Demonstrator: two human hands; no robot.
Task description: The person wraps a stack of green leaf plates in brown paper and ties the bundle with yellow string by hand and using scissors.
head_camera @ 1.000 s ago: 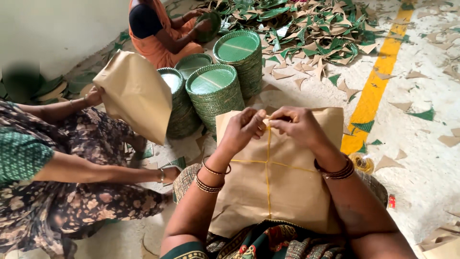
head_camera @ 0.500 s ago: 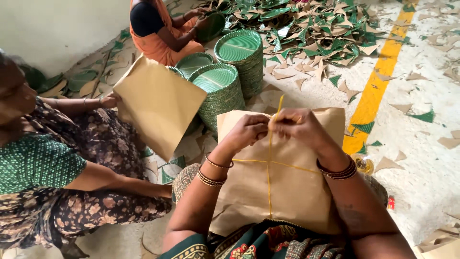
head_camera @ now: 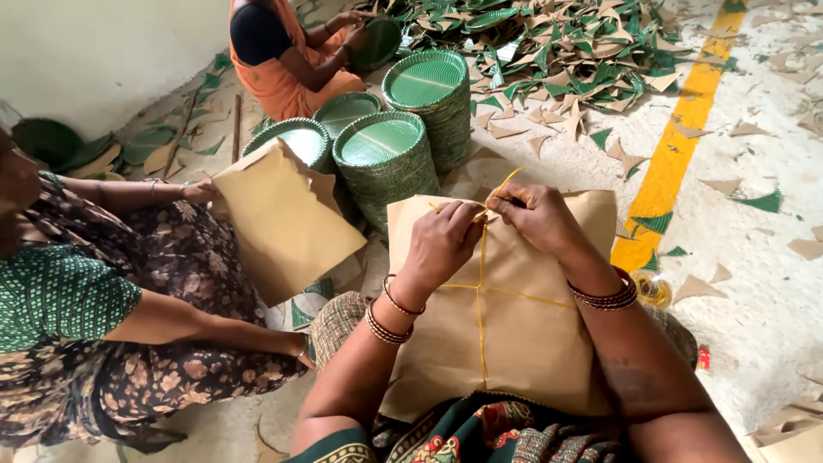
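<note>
Reaching forward from both sides, the two forearms are meeting over the top edge of a brown paper parcel [head_camera: 506, 317] that is lying on the person's lap. The left hand [head_camera: 441, 244] is arching knuckles-up, its fingers [head_camera: 459, 225] curling tightly and pinching yellow string [head_camera: 480, 300] at the parcel's upper middle. The right hand [head_camera: 536, 219] is sitting just beside it, fingers closing on the same string, with a loose end [head_camera: 506, 183] sticking up and away. The string is crossing the flat, roughly square parcel once lengthwise and once across. Bangles are showing on both wrists.

Just beyond the parcel, stacks of green ribbed plates [head_camera: 386, 163] are standing on the floor, touching one another. To the left, a seated co-worker's hand [head_camera: 201, 193] is holding a second brown paper sheet [head_camera: 283, 223] by its edge. Farther back, another seated person is handling a green plate [head_camera: 377, 43]. Green and tan offcuts [head_camera: 557, 51] are littering the floor beside a yellow painted stripe [head_camera: 673, 163].
</note>
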